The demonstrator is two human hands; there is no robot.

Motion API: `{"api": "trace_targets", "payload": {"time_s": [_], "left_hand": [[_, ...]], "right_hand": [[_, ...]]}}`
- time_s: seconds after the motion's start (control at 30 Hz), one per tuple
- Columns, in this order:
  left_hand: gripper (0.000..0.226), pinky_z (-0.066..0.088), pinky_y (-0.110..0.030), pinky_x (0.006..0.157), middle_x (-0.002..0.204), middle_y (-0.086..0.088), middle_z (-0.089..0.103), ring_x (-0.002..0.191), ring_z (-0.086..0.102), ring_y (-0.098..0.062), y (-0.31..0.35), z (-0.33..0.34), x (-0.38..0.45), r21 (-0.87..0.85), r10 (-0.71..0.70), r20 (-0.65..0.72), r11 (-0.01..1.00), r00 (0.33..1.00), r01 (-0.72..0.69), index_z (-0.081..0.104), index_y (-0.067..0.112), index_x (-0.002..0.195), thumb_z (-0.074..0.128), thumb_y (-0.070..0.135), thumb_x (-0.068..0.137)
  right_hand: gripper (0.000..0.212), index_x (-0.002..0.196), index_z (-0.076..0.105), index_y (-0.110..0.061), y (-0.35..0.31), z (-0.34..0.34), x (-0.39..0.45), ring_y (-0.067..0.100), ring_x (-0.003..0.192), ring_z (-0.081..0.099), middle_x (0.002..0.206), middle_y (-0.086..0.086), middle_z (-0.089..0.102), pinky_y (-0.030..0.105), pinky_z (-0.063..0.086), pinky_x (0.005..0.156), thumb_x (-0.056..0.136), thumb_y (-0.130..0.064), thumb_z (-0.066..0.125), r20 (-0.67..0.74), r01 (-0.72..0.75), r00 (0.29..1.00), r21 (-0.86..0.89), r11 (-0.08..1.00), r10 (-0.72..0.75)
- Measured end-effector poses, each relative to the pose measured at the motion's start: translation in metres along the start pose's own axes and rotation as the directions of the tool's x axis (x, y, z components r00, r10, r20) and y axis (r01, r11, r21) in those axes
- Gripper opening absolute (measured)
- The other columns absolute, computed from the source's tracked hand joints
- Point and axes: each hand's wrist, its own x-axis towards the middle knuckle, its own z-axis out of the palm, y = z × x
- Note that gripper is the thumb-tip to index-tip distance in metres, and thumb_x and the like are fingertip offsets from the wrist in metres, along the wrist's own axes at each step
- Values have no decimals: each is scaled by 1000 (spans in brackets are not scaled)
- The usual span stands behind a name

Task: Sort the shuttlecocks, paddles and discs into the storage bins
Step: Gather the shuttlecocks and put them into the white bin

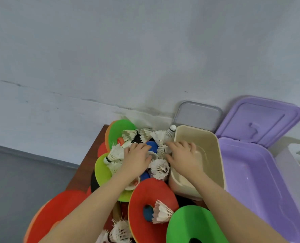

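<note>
Nearest the camera, a green disc point(195, 223) is lying at the bottom edge, just beside a red disc point(152, 195) that is carrying a white shuttlecock point(161, 212) over its dark centre hole. More shuttlecocks are showing at the bottom edge, and a large red disc point(58, 213) is lying off to the left, partly under the left forearm. Both bare forearms are reaching up from the bottom into the heap on a brown table point(86, 165). The left hand point(137, 160) is resting palm down on the pile, its fingers curling over shuttlecocks beneath it; whether it is actually gripping one is hard to tell. The right hand point(184, 156) is sitting at the near left rim of the beige bin point(214, 155), its fingers bent onto a shuttlecock at the edge of the heap, though the grip itself is hidden. Between the hands, a cluster of shuttlecocks point(159, 166) is lying over a blue disc point(152, 146). Farther back, a green disc point(119, 130) is tilting up behind more shuttlecocks. To the right of the beige bin, a purple bin point(254, 181) is standing open with its lid point(261, 118) leaning back, and a grey lid point(198, 114) is leaning against the wall behind.
</note>
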Motion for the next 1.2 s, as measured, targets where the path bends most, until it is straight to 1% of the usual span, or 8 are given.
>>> {"api": "trace_targets", "payload": {"time_s": [0.1,0.23,0.4,0.5,0.67,0.9,1.13,1.2], "left_hand": [[37,18,-35,93,139,11,42,126,30,-17,-5,3,16,34,15,11,999,1000,-16,46,30,133,40,35,97],[28,13,-34,91,131,11,49,123,31,-18,-5,6,30,64,50,13,997,999,-51,62,30,118,47,38,95],[20,11,-30,84,114,13,60,115,41,-17,-5,6,25,-3,59,-158,998,986,-60,72,27,98,53,32,93],[6,12,-26,74,93,9,68,96,56,-23,-4,-3,18,-48,89,-332,993,939,-111,74,24,80,70,21,82],[26,18,-25,75,84,11,68,85,59,-18,13,-33,4,-67,92,-531,986,843,-150,73,23,79,51,36,83],[25,24,-26,78,85,8,67,89,50,-11,86,-54,-6,-48,204,-626,953,752,-299,73,20,80,53,34,82],[21,29,-28,74,85,8,66,84,48,-10,206,-34,-2,-50,305,-642,898,703,-436,71,21,79,54,33,82],[21,30,-28,73,84,9,66,83,50,-10,247,-22,-2,-49,340,-615,884,711,-465,70,22,78,53,33,82]], "right_hand": [[26,114,56,-26,-4,3,9,20,114,42,116,-8,58,38,10,97,94,-27,39,-29,33,999,-45,998,-34],[13,94,65,-23,-3,8,4,22,85,59,88,-6,64,34,19,84,85,-22,55,-257,72,965,43,996,-59],[26,106,65,-22,-1,-7,-6,13,87,59,96,-8,66,27,26,84,90,-34,48,-376,67,926,232,970,26],[39,112,63,-20,1,-14,-13,12,89,59,98,-8,62,28,35,82,90,-42,40,-364,74,928,388,919,79],[19,109,65,-17,16,-24,-37,4,84,54,93,-8,60,32,47,76,90,-20,60,-468,128,872,497,858,141],[18,104,65,-13,63,-50,-85,-3,80,48,91,-6,61,16,38,72,86,-10,65,-534,141,827,500,854,176],[13,101,64,-14,161,-86,-143,2,80,51,91,-4,61,22,42,70,88,-15,62,-573,128,798,468,874,190],[14,102,64,-15,194,-94,-163,1,80,52,91,-6,60,17,42,71,88,-12,63,-577,100,780,495,863,240]]}}
